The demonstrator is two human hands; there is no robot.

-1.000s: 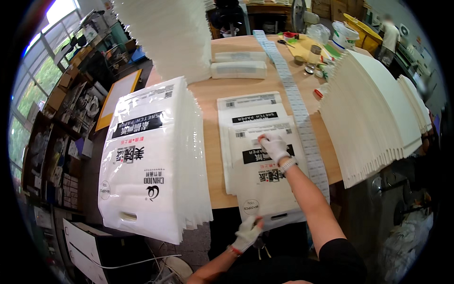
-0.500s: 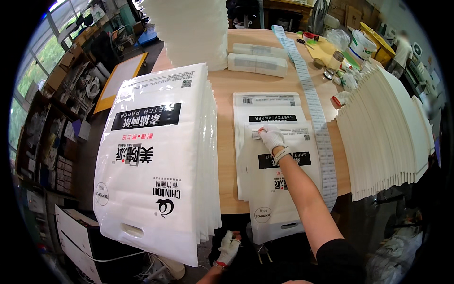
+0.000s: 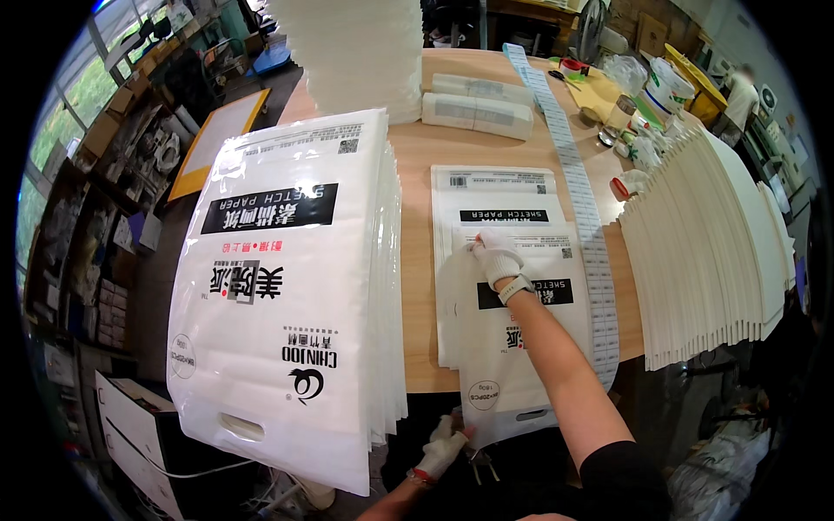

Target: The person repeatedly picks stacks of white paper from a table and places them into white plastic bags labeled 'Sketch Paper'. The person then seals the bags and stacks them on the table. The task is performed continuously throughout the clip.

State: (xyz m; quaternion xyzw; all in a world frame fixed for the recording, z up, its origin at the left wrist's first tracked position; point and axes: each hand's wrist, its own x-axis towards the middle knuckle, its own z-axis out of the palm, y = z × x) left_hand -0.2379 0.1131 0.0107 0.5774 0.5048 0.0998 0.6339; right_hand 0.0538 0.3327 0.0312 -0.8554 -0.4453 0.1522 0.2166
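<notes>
A printed white plastic bag lies on top of a small stack of like bags at the table's front edge, its handle end hanging over. My right hand, in a white glove with bare fingertips, is closed at the top bag's far edge, the fingers bent down onto it. My left hand, gloved the same way, is below the table edge, fingers apart. Its fingertips are at the top bag's lower left corner; whether they touch it is unclear. Left of them stands a tall pile of larger printed plastic bags.
A fanned stack of white sheets stands at the right. A long strip of printed labels runs down the wooden table. Behind are two wrapped bundles and a tall white stack. A person stands far right.
My left hand has moved up and right to the top bag's lower corner, its fingers spreading. My right hand stays at the far edge, turned slightly. The view has shifted a little.
</notes>
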